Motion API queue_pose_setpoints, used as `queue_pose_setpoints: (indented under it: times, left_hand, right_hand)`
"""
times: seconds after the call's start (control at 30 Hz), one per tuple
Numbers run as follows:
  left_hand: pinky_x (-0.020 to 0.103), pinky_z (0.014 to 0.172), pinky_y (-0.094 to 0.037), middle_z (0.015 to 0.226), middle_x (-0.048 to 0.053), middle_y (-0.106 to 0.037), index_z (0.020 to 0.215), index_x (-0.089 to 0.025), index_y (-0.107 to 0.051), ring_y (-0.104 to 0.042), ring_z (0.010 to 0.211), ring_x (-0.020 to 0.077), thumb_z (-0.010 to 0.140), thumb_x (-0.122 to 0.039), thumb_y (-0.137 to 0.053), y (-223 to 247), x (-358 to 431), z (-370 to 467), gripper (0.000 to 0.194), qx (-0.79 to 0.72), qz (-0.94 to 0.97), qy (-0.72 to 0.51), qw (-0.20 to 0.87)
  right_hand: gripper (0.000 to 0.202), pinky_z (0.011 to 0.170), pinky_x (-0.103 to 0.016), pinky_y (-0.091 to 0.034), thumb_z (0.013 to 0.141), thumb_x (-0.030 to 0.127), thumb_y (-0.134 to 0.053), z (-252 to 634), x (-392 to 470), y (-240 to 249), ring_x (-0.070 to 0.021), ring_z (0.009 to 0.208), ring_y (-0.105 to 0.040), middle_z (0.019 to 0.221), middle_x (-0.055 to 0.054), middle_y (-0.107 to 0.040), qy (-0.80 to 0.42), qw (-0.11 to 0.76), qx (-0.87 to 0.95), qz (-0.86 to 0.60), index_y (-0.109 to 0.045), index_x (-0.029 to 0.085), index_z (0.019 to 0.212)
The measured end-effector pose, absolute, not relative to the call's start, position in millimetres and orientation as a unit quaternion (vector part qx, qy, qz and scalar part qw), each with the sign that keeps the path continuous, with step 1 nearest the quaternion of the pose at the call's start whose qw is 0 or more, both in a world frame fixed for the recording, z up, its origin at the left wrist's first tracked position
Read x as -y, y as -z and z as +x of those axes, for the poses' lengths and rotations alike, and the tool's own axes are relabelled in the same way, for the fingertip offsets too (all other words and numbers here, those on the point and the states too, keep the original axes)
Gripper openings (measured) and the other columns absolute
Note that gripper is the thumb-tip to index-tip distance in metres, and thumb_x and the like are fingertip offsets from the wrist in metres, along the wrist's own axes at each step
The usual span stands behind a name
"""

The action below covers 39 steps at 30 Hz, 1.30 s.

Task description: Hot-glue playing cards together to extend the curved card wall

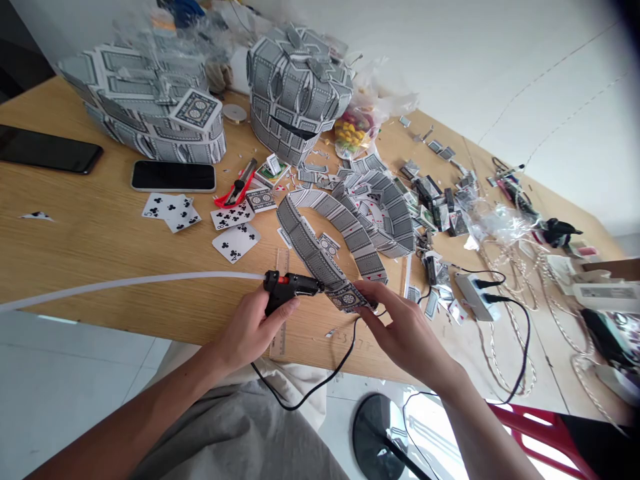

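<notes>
My left hand (253, 327) is closed round the handle of a black hot glue gun (293, 287), with a long white glue stick (150, 281) trailing from its back end. The gun's nozzle points right and touches or nearly touches a curved strip of folded playing cards (313, 250). My right hand (400, 327) pinches the near end of this strip, which arches up and back over the table. Just behind it stands a ring of folded cards (400, 220). Loose playing cards (237, 242) lie to the left.
Two large card-built shapes (300, 87) stand at the back. A red-handled cutter (240, 187), two phones (173, 176) and a ruler (279, 333) lie on the table. A power strip (475, 297), cables and rope (515, 267) spread rightward. The gun's black cord (320, 390) loops below the table edge.
</notes>
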<state>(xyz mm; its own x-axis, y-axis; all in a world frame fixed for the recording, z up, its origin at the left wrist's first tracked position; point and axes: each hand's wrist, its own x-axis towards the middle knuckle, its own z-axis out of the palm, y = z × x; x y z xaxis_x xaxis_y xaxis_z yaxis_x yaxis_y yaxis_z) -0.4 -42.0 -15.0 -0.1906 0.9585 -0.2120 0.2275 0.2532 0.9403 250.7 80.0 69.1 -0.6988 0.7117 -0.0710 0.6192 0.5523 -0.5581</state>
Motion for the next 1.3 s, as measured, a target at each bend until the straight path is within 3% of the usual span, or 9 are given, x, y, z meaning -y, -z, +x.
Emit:
queue_pose_setpoints:
  times: [0.17, 0.43, 1.3]
  left_hand:
    - [0.028, 0.057, -0.035, 0.061, -0.004, -0.052, 0.083, -0.019, -0.063, -0.05, 0.059, 0.0154, 0.101, -0.066, -0.056, 18, 43, -1, 0.051, -0.656, 0.46, -0.4, 0.446]
    - [0.027, 0.058, -0.036, 0.061, -0.004, -0.053, 0.079, -0.02, -0.06, -0.051, 0.06, 0.0151, 0.102, -0.064, -0.055, 19, 45, -5, 0.05, -0.663, 0.473, -0.385, 0.433]
    - [0.029, 0.061, -0.039, 0.068, 0.001, -0.066, 0.081, -0.022, -0.058, -0.062, 0.066, 0.021, 0.103, -0.063, -0.053, 13, 45, -12, 0.047, -0.68, 0.482, -0.353, 0.425]
  right_hand:
    - [0.026, 0.084, -0.033, -0.065, 0.108, 0.023, -0.056, 252, -80, -69, -0.0202, 0.093, -0.076, 0.111, -0.004, -0.079, -0.286, 0.078, 0.876, -0.381, -0.061, 0.027, 0.133]
    - [0.025, 0.083, -0.035, -0.065, 0.108, 0.024, -0.054, 251, -80, -70, -0.022, 0.093, -0.076, 0.11, -0.007, -0.079, -0.286, 0.071, 0.876, -0.382, -0.061, 0.024, 0.132]
    - [0.026, 0.08, -0.036, -0.065, 0.109, 0.026, -0.054, 251, -79, -69, -0.0222, 0.09, -0.077, 0.112, -0.006, -0.079, -0.279, 0.062, 0.878, -0.384, -0.06, 0.026, 0.134]
